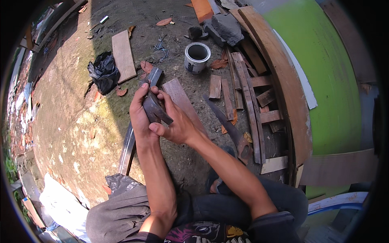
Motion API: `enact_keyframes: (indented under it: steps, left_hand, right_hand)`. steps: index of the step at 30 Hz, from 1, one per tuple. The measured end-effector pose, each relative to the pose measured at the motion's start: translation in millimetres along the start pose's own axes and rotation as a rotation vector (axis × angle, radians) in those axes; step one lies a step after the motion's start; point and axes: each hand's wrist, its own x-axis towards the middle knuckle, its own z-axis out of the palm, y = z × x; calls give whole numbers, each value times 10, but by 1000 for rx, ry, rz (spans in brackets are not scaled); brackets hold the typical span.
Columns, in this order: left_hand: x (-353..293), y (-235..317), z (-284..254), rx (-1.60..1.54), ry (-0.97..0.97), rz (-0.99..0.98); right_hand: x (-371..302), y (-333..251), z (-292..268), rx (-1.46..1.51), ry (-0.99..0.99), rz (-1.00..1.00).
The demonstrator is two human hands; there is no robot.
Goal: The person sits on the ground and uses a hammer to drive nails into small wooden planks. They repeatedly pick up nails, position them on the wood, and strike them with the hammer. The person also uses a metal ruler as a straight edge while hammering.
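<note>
Both my hands are wrapped round a dark metal claw hammer head (pixel 154 107) in front of me. My left hand (pixel 139 115) closes on it from the left, thumb along its upper side. From the right, my right hand (pixel 176 121) grips it, thumb near the lower end by the claw. No handle shows; my hands may hide it. Beneath and beyond my left hand a long metal bar (pixel 127 152) lies on the ground. A flat wooden board (pixel 182 99) lies just beyond my right hand.
To the right are a handsaw (pixel 225 121), wood offcuts (pixel 215 86) and a stack of planks (pixel 279 81). Ahead stand an open can (pixel 197 65) and grey stone chunks (pixel 227 29), with loose nails (pixel 161 49) nearby. A black plastic bag (pixel 103 73) lies beside another board (pixel 123 56).
</note>
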Motion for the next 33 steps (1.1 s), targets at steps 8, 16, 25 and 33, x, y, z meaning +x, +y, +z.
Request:
enact_keyframes:
  steps: [8, 16, 25, 33]
  left_hand:
    - [129, -266, 28, 137, -63, -59]
    - [391, -919, -133, 178, -70, -301]
    - [517, -1787, -477, 226, -201, -638]
    - [563, -2020, -483, 347, -222, -674]
  right_hand:
    - [-51, 121, -189, 47, 36, 70]
    - [-478, 473, -389, 2, 186, 335]
    - [-1082, 779, -551, -78, 344, 631]
    - [-1268, 887, -684, 13, 322, 757]
